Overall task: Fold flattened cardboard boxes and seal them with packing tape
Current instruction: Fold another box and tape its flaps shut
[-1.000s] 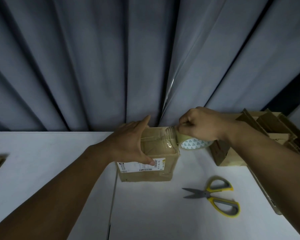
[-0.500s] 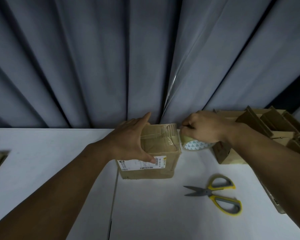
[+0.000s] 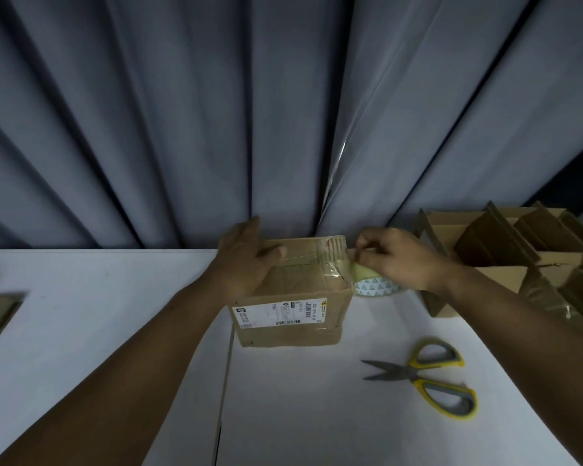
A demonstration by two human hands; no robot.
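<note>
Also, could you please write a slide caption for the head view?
Left hand steadies the cardboard box; right hand holds the tape roll at its edge, scissors nearby.

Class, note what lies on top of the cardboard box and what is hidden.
Clear tape runs across the box top; the left hand rests on its left side. The part under that hand is covered.

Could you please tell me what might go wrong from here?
The tape strip looks wrinkled at the cardboard box's right edge, so it may seal poorly. The left hand steadies the box, the right hand holds the packing tape roll; reaching for the scissors could slacken the strip.
</note>
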